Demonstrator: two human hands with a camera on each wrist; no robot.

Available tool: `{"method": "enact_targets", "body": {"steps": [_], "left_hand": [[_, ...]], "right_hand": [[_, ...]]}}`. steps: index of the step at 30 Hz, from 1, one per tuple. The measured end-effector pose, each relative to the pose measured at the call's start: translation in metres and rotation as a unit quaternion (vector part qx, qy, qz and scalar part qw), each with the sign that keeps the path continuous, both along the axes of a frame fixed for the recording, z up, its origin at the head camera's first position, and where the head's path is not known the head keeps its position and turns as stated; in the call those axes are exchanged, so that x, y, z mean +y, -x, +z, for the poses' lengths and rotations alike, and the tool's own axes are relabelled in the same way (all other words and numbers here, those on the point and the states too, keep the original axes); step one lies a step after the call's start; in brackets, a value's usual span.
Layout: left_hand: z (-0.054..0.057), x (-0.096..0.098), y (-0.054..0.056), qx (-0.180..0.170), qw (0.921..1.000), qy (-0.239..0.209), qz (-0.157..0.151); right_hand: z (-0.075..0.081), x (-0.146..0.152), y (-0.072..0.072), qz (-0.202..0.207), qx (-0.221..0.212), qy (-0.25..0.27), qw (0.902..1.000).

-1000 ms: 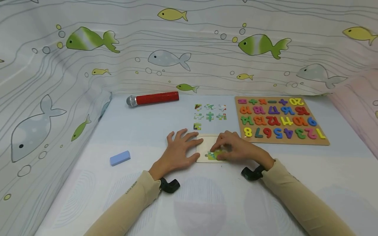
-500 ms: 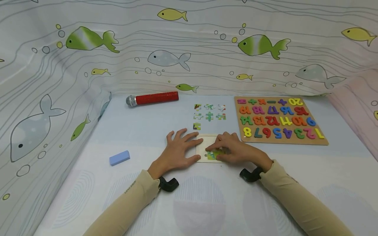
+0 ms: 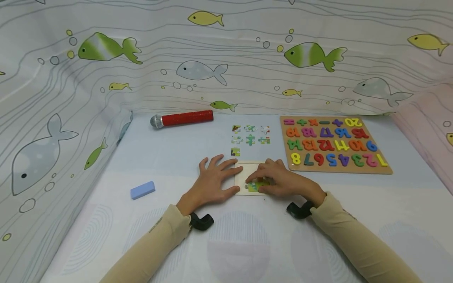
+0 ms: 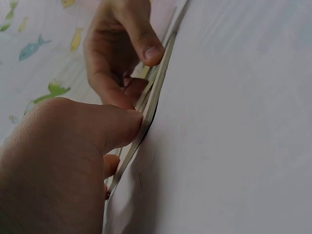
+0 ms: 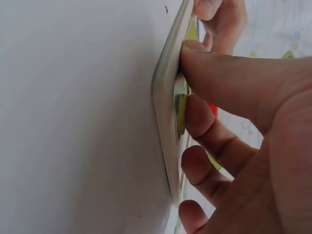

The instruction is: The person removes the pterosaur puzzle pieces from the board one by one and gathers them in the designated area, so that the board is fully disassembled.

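Note:
A small pale wooden puzzle tray (image 3: 247, 168) lies flat in front of me. Green jigsaw pieces (image 3: 253, 188) sit in its lower part. My left hand (image 3: 213, 180) rests with fingers spread at the tray's left side, its thumb touching the rim. From the right, my right hand (image 3: 281, 180) reaches over the tray with bent fingers. Its thumb and index finger are on a puzzle piece (image 5: 180, 113), which looks slightly tilted against the tray in the right wrist view. The hand covers the tray's right part. Several loose puzzle pieces (image 3: 250, 140) lie in rows beyond the tray.
A number board (image 3: 339, 167) with coloured numerals and signs lies at the back right. At the back left is a red toy microphone (image 3: 187, 117). A blue block (image 3: 143, 190) lies left of my left hand. Fish-printed cloth walls (image 3: 247, 47) surround the table.
My right index finger has shifted slightly left over the green pieces, while the thumb stays near the same spot. The left hand keeps its place at the tray.

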State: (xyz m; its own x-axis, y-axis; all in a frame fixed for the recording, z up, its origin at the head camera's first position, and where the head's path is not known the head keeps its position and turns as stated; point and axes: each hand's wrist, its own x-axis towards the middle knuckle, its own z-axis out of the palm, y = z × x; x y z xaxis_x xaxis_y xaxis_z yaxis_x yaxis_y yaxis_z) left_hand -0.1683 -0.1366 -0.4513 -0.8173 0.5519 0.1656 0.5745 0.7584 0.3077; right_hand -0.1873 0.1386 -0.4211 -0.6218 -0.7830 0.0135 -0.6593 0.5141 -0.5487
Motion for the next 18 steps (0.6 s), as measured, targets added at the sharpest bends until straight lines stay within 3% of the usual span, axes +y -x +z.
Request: {"method": "enact_targets", "body": {"steps": [18], "left_hand": [[-0.0014, -0.0002, -0.0001, 0.004, 1.0000, 0.000, 0.001]], "right_hand": [[0.0054, -0.0018, -0.0042, -0.009, 0.030, -0.007, 0.9995]]}}
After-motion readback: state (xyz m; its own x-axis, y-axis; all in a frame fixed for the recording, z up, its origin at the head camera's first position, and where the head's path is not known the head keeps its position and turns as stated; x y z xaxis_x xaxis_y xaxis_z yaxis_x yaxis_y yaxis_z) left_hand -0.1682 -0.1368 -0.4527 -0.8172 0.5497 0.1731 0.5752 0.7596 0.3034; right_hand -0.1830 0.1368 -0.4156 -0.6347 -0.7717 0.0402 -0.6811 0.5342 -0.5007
